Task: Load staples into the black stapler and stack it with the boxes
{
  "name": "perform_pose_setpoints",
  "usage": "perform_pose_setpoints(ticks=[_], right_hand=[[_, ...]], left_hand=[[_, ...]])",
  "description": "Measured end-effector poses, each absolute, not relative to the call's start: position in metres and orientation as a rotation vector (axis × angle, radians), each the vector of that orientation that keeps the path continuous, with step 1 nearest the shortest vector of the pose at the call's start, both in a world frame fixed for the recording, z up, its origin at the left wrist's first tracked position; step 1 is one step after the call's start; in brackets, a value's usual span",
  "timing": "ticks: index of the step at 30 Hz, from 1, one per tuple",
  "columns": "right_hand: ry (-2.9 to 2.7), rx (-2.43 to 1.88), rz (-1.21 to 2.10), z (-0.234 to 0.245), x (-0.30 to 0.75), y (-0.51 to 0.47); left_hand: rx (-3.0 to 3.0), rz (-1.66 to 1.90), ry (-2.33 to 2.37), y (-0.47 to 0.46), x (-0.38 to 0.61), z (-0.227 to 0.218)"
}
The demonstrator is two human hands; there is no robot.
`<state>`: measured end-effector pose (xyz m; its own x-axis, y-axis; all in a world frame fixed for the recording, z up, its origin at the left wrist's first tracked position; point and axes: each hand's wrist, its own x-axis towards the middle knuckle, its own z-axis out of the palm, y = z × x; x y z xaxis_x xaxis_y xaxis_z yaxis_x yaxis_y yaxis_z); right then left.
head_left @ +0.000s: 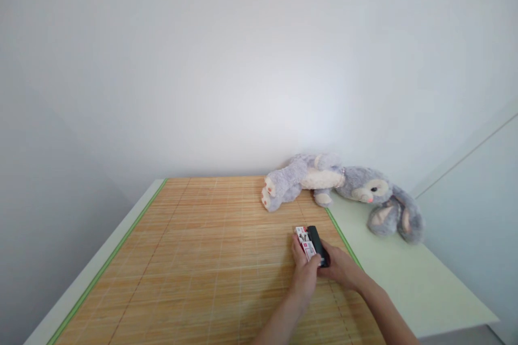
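Observation:
My left hand (304, 275) is closed around a small white-and-red box (309, 250), with the thumb over its near end. Just beyond it lies another white-and-red printed piece (300, 231), with something small and greyish between the two; its kind is too small to tell. Against the right side of these is a long black object that looks like a stapler (318, 242). My right hand (338, 264) grips the stapler from the right near its closer end. Some of the right fingers are hidden behind the objects. Both hands are close together, low over the mat.
A bamboo mat (194, 248) with green edging covers most of the pale table (437, 291). Along the back right, a grey plush rabbit (324, 178) lies on its side against the white wall (243, 64), partly on the mat. Its head and ears rest beyond the mat's edge.

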<state>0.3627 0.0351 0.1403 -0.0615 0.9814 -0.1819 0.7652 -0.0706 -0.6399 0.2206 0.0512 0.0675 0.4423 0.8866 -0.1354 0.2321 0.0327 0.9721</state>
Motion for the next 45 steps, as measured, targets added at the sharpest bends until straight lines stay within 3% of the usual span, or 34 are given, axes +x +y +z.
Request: perform_pose_setpoints(ticks=[10, 22, 27, 32, 37, 45], right_hand=[[-1.841, -1.889, 0.897, 0.14, 0.368, 0.032], [-1.777, -1.882, 0.889, 0.145, 0.367, 0.024], [-1.531, -1.984, 0.7, 0.126, 0.383, -0.024], [-1.339, -1.867, 0.663, 0.1, 0.283, -0.036], [-1.896, -1.655, 0.593, 0.1, 0.188, 0.008], [-2.035, -1.958, 0.257, 0.086, 0.154, 0.035]], left_hand=[[2.005, 0.721, 0.917, 0.084, 0.125, 0.097], [2.109, 0.676, 0.922, 0.085, 0.11, 0.116], [2.155, 0.694, 1.318, 0.064, 0.021, 0.093], [2.201, 0.639, 1.85, 0.058, -0.046, 0.078], [2.32, 0.571, 1.841, 0.06, -0.042, 0.086], [2.287, 0.577, 1.781, 0.058, -0.031, 0.092]])
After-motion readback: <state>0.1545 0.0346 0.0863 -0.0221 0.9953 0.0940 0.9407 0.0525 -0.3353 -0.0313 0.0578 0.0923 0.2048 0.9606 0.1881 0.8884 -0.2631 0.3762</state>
